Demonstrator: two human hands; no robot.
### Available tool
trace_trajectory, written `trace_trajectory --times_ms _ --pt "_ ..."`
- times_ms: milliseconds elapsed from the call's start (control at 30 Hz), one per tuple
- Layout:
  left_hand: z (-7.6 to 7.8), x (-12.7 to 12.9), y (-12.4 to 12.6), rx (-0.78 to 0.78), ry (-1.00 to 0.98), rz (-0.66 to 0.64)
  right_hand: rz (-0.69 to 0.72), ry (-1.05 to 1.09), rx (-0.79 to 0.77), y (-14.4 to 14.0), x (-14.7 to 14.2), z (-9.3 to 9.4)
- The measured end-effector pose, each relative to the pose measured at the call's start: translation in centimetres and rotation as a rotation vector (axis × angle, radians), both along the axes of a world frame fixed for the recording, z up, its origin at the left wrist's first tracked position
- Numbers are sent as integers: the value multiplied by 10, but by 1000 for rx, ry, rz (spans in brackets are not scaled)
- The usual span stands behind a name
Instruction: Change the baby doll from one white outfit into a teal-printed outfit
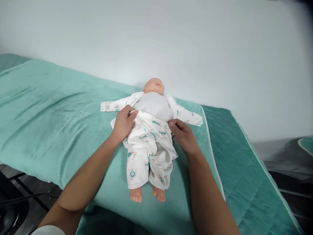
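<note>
A baby doll (154,85) lies on its back, its head toward the wall and its bare feet (136,195) toward me. Its grey-white torso (154,105) shows between the spread sides of a white printed top (189,115), whose sleeves stretch out left and right. White printed pants (139,156) cover the legs, bunched on the right leg. My left hand (124,122) pinches the fabric at the waist on the left. At the right side of the waist, my right hand (183,134) has its fingers closed on the same printed cloth; its fingertips are partly hidden.
A smooth light-green sheet (73,130) lies under the doll, over a darker quilted cover (244,169) on the right. A white wall (156,39) rises behind the bed. Black metal frame parts and a dark round object (12,202) stand at the lower left.
</note>
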State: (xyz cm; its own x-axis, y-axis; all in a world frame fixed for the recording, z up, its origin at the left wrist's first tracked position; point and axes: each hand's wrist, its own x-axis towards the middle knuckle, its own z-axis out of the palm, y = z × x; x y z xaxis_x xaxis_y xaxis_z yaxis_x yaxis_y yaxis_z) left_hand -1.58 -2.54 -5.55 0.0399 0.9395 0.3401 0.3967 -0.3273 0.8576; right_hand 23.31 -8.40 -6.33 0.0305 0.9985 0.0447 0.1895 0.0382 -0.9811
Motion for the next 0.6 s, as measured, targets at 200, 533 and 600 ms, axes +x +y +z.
trace_trajectory --times_ms 200,533,600 --pt "-12 -4 20 -151 -254 78 208 -134 20 -4 5 8" --pt "-7 -11 16 -149 -51 -137 -60 -96 187 2 4 -7" --pt "-7 -11 16 -132 -12 -125 -160 -94 223 8 1 -7"
